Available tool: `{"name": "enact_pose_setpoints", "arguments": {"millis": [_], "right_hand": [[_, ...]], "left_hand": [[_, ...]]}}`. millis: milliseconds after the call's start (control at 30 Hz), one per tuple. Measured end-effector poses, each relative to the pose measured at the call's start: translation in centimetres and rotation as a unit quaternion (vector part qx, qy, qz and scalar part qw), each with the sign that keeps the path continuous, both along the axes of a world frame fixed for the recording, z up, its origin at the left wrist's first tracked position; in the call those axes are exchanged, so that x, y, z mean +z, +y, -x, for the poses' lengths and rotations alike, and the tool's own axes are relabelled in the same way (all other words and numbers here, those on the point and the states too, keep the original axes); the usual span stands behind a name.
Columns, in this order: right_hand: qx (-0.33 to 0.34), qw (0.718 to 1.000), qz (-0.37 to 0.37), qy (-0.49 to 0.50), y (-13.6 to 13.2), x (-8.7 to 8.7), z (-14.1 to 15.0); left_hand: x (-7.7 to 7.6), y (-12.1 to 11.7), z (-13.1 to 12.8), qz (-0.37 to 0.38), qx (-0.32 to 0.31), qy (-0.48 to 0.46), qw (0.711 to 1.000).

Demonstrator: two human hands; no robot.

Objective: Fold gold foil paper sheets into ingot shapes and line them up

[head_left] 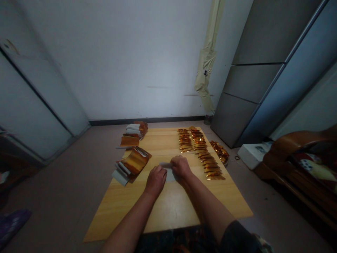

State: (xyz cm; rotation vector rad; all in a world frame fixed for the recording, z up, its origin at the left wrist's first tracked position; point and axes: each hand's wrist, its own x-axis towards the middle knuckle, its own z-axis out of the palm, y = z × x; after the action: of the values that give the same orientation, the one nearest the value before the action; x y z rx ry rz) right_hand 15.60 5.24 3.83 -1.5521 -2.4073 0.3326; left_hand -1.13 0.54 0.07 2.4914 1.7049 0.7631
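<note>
On the wooden table a pale grey sheet of paper [171,175] lies between my hands, its far edge turned up or folded over. My left hand [156,179] grips its left side with curled fingers. At the sheet's far right part, my right hand [180,166] is closed on the edge. To the left sits a stack of gold-faced paper sheets [135,162], curled, with grey backs showing. Behind it lies a second pile of gold sheets [130,141]. Folded gold paper pieces [209,163] stand in overlapping rows to the right.
The light wooden table [168,218] carries everything. Past its right edge, a container of shiny gold pieces [220,153] stands lower down. A grey refrigerator [247,80], a white box [251,155] and a wooden seat [297,165] are on the right. A white wall [131,63] closes the back.
</note>
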Motion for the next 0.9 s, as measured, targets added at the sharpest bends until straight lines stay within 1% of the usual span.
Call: {"name": "enact_pose_setpoints", "arguments": {"millis": [100,167,267,467,633,700,900], "right_hand": [[0.049,0.998,-0.044,0.004,-1.5,-0.3,-0.5],[0.06,0.996,-0.059,-0.002,-2.4,-0.5,-0.8],[0.065,0.996,-0.062,-0.023,-3.2,-0.7,-1.1],[0.068,0.994,-0.069,-0.04,-3.2,-1.0,-1.0],[0.069,0.994,-0.072,-0.048,-3.3,-1.0,-1.0],[0.069,0.994,-0.074,-0.049,-3.3,-1.0,-1.0],[0.061,0.993,-0.088,-0.055,-3.3,-1.1,-1.2]], "left_hand": [[0.2,0.2,-0.1,-0.002,0.009,-0.006,1.0],[0.3,0.0,-0.1,-0.007,0.007,-0.009,1.0],[0.5,-0.6,0.2,-0.015,0.008,-0.013,1.0],[0.6,-1.5,0.8,-0.013,0.033,-0.008,0.999],[-0.1,-1.3,0.8,-0.023,0.032,0.028,0.999],[-0.1,-1.2,0.7,-0.019,0.037,0.038,0.998],[1.0,-1.4,0.7,-0.007,0.017,0.07,0.997]]}}
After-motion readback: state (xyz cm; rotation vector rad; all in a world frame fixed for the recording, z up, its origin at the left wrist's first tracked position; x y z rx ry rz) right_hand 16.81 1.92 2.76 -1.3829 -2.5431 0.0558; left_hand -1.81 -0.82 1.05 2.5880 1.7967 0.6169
